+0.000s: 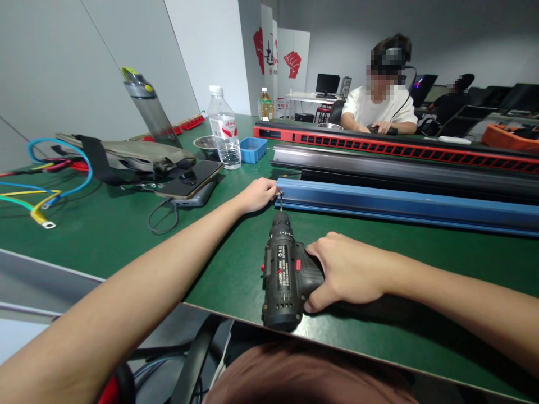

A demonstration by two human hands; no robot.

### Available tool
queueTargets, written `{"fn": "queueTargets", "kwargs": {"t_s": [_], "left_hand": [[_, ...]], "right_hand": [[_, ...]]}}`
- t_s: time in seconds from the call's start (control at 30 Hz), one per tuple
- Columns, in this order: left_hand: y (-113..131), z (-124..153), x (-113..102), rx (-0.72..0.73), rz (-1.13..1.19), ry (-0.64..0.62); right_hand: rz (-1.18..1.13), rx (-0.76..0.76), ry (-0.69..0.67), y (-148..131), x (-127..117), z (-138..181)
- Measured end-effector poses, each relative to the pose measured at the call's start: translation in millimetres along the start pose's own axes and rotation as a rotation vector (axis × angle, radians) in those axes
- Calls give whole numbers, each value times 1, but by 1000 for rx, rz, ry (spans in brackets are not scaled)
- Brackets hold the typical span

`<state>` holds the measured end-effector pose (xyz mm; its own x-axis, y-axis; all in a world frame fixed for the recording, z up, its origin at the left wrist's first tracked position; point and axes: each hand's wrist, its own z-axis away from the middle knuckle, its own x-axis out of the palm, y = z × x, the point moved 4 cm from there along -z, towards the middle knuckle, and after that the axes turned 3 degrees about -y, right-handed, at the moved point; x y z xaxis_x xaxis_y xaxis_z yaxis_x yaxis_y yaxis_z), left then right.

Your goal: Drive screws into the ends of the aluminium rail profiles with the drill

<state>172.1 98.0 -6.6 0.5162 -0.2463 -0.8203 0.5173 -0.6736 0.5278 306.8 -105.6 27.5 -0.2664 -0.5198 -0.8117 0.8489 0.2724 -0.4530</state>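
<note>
A black cordless drill lies on its side near the table's front edge, its bit pointing away from me. My right hand is wrapped round the drill's handle. The bit's tip meets the left end of a long blue metal rail. At that same end is my left hand, its fingers closed against the rail's end; what they pinch there is hidden. Behind the blue rail run a dark grey metal rail and a red slotted bar.
Left of the rails stand a water bottle, a blue plastic bin, a metal bowl and a phone. A grey bag, a tilted sports bottle and coloured cables lie further left. Across the green table sits a person.
</note>
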Motion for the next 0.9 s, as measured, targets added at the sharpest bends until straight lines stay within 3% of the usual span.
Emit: {"fn": "queueTargets", "kwargs": {"t_s": [0.9], "left_hand": [[1, 0, 0, -27, -5, -6]], "right_hand": [[10, -7, 6, 0, 0, -1]]}}
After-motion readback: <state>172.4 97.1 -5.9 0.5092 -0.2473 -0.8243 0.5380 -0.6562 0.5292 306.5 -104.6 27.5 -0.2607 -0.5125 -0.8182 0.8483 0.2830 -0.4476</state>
